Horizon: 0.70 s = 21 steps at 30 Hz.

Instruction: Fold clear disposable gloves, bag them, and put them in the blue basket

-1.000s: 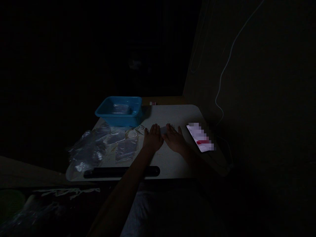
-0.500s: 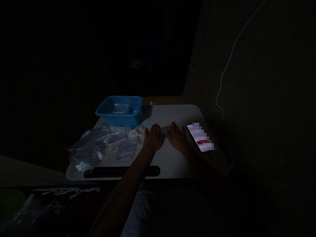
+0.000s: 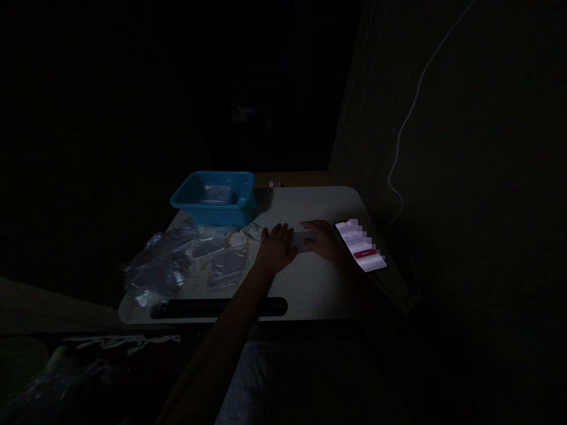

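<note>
My left hand [image 3: 277, 248] lies flat on the white table [image 3: 310, 295], fingers stretched forward, at the left edge of a clear plastic bag [image 3: 302, 241]. At the bag's right side is my right hand [image 3: 322, 237], its fingers apart and pointing left over the bag. The bag lies flat between both hands, partly covered by them. Left of my left hand rests another flat clear plastic bag [image 3: 228, 267]. Beyond it a crumpled heap of clear plastic [image 3: 162, 268] spreads to the table's left edge. The light is very dim.
A blue basin [image 3: 217, 215] with clear plastic inside stands at the table's back left. A lit phone [image 3: 364, 251] lies at the right edge. A dark slot [image 3: 217, 307] runs along the front edge. A white cable [image 3: 416, 97] hangs along the right wall.
My right hand has turned, its fingers now pointing left instead of forward, and shifted slightly right. More of the bag between the hands shows. My left hand has stayed nearly in place.
</note>
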### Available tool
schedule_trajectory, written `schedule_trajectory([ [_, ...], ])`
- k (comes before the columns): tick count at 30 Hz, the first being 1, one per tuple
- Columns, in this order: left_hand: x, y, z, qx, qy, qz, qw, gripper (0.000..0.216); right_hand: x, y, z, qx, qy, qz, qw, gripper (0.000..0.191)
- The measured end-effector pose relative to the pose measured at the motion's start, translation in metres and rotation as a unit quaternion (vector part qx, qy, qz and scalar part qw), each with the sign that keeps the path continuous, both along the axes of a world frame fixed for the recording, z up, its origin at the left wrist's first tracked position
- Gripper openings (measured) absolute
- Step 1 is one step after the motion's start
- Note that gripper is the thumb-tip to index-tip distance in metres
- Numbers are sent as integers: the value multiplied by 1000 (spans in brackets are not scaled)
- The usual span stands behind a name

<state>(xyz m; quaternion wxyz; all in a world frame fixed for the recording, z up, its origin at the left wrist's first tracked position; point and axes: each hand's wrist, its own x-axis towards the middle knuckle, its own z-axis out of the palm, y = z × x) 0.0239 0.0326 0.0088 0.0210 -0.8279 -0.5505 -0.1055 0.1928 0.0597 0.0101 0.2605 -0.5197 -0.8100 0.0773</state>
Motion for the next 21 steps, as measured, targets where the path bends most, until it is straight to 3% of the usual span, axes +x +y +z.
schedule_trajectory([
  [5,-1,-1,2,3,-27,-9,1000,52,-1,0,0,-5,18,-2,1000,36],
  [12,-2,0,3,2,-52,-21,998,52,-1,-1,0,-34,105,-4,994,47],
  [21,-2,1,3,11,-41,-19,999,52,-2,-2,2,-29,69,-7,997,35],
])
